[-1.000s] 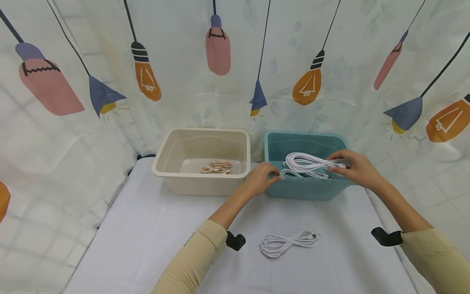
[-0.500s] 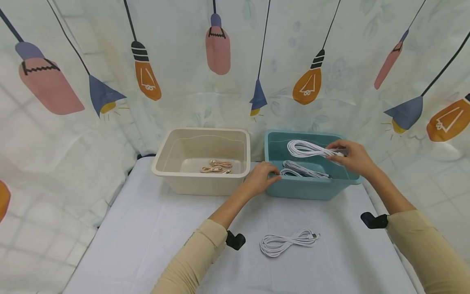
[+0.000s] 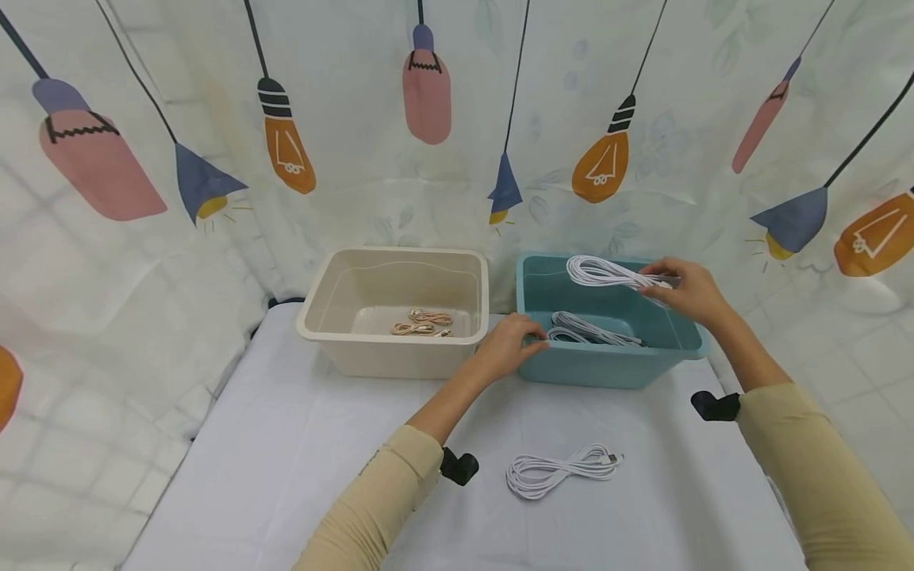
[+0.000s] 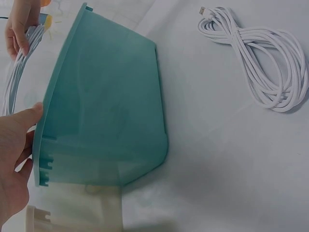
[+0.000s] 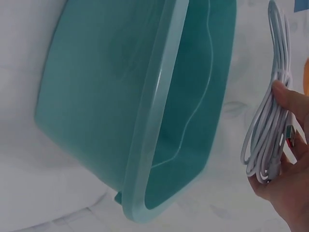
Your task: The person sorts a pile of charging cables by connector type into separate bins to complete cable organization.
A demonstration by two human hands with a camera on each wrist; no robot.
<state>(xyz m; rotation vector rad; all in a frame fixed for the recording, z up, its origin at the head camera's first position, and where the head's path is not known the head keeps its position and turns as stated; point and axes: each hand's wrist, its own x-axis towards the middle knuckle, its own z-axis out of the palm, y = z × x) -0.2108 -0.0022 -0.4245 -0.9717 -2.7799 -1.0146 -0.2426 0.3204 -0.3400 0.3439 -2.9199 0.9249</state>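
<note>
My right hand (image 3: 685, 292) grips a coiled white USB cable (image 3: 607, 272) and holds it above the teal bin (image 3: 589, 373). In the right wrist view the cable bundle (image 5: 270, 125) hangs beside the bin's rim, its metal plug showing near the fingers. At the bin's front left corner my left hand (image 3: 508, 342) holds the rim between thumb and fingers. Inside that bin lie more white cables (image 3: 589, 329), partly hidden by the front wall. Another white USB cable (image 3: 560, 470), coiled in a figure eight, lies on the table in front.
A cream bin (image 3: 393, 361) stands to the left of the teal one, with small beige cables (image 3: 423, 323) on its floor. Both bins sit at the back of the table (image 3: 300, 476), covered in white cloth. A lamp-patterned curtain (image 3: 343, 119) hangs close behind.
My right hand has lifted the white cable up and back, from the pile inside the teal bin to above its rim. My left hand keeps its place on the rim.
</note>
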